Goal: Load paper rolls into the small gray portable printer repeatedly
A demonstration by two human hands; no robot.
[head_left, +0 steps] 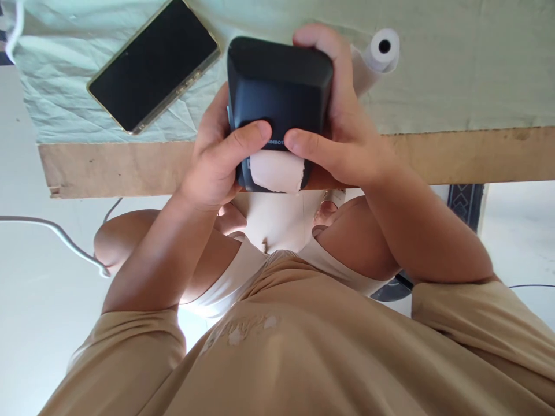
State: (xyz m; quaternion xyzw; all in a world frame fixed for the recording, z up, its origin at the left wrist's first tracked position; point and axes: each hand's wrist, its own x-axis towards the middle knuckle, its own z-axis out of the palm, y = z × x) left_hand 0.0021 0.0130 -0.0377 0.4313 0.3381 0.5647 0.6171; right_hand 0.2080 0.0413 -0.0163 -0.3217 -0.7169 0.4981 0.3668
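Both hands grip a small black printer (280,92) just above the tabletop (433,156) edge: the left hand (217,162) and right hand (347,138) have fingers clamped round it, thumbs pressing beside a torn paper strip (277,171), probably the loading step. Next calls for steady thumb pressure. Farther off lie a phone (154,63), left, and a paper roll (381,49), right.

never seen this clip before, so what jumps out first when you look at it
The eye lands on the small black printer at centre, gripped by both hands at the table's edge: the left hand and the right hand, thumbs pressed on its near face. A torn strip of paper sticks out of it below the thumbs. Next come the dark phone lying on the pale green cloth at upper left, and a white paper roll just right of the printer.
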